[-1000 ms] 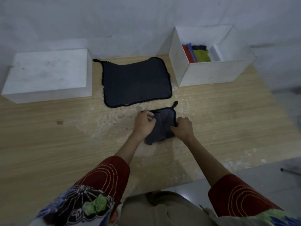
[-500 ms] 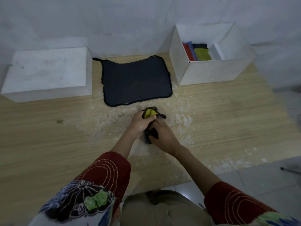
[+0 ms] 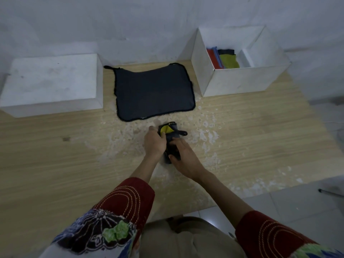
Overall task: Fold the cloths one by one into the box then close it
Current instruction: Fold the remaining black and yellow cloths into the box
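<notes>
The left hand (image 3: pixel 155 144) pinches a small folded dark cloth showing yellow (image 3: pixel 173 134). The right hand (image 3: pixel 184 159) grips its near end.

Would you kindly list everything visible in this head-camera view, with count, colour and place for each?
table: one, light wood, whitish worn patches
flat cloth: one, dark navy, spread at the table's back
folded cloth: one, dark with a yellow patch, table centre
open box: one, white, back right
stacked cloths: at least four, red, blue, dark, yellow-green, in the open box's left compartment
white block: one, lid or closed box, back left
thin dark object: one, on the grey floor, right; too small to identify
left hand: one, grips the folded cloth's left side
right hand: one, holds its near end
sleeves: two, red with pale stitching, bottom of view
</notes>
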